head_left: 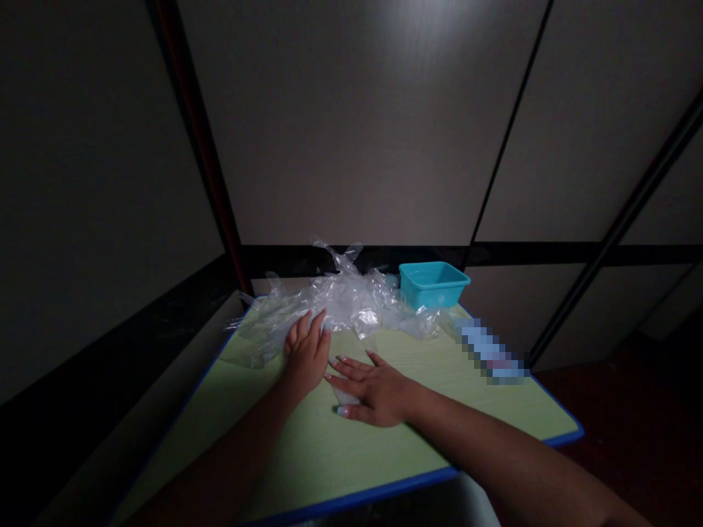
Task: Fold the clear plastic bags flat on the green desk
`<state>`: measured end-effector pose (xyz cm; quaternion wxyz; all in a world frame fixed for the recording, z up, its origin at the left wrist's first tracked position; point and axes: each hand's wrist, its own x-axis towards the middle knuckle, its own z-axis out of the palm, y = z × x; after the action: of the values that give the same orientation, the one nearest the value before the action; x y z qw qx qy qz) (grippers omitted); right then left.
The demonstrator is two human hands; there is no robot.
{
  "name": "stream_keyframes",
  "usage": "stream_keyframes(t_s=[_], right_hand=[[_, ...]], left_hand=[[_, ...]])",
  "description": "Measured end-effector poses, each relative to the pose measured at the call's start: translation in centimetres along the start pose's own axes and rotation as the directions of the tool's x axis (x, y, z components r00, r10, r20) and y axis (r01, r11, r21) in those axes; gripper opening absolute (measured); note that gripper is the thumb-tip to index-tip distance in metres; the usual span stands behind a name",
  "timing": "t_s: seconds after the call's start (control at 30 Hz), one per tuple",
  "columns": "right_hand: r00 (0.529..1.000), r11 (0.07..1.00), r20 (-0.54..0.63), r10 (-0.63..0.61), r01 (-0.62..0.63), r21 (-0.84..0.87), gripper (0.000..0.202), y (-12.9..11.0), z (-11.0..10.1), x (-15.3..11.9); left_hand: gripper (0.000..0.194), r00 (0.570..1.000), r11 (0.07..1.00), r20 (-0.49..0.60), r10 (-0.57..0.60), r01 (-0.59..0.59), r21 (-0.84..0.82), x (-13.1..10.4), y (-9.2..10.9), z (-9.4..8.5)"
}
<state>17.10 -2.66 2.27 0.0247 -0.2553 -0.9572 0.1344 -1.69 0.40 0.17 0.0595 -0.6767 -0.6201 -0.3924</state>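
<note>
My left hand point(308, 355) rests at the near edge of a loose heap of clear plastic bags point(348, 296), its fingers extended and a little apart. Just to its right, my right hand point(381, 391) lies palm down with spread fingers. Under that palm, part of a small whitish, see-through piece point(346, 395) shows beside the thumb; it looks like folded plastic, but the hand covers most of it. Neither hand grips anything that I can see.
The yellow-green table point(318, 461) has a blue edge. A turquoise plastic basket point(433, 285) stands at the back right, touching the plastic. Nearer the right edge lies a pixelated bluish item point(491, 353). Pale panels point(356, 146) rise behind the table.
</note>
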Motion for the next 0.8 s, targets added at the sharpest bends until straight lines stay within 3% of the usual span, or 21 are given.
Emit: stream_keyframes(t_s=[0.43,0.8], right_hand=[[0.992,0.994,-0.068,-0.107,0.107,-0.004,0.067,-0.17,-0.13,-0.05],[0.994,0.996,-0.057,-0.089,0.089,-0.002,0.068,-0.66,-0.04,-0.13]], left_hand=[[0.046,0.999,1.0,0.028,-0.02,0.02,-0.015,0.2,-0.53,0.18],[0.043,1.0,1.0,0.011,-0.02,0.021,-0.024,0.08,-0.66,0.33]])
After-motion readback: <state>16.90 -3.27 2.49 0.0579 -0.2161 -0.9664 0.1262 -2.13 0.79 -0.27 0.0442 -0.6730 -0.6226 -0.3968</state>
